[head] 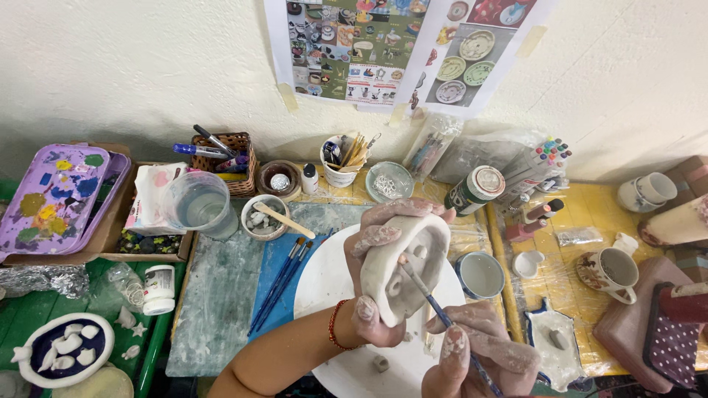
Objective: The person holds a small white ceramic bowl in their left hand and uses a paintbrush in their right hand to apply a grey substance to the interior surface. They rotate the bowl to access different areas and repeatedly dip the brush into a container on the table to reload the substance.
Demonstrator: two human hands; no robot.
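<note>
At twelve o'clock we list two photo sheets [383, 48] taped to the wall, showing coloured pottery pictures. At one o'clock, a green-labelled paint pot [473, 189] with white lid. At nine o'clock, a small white jar [158, 288], and a white-pink printed packet [151, 195].

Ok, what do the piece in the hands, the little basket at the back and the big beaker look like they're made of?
Piece: probably unfired clay, matte pale grey; the same grey film coats the left hand and right hand.
Basket: woven wicker or cane, brown, judging by its lattice weave.
Beaker: clear plastic, most likely; see-through walls, cloudy water inside.
</note>
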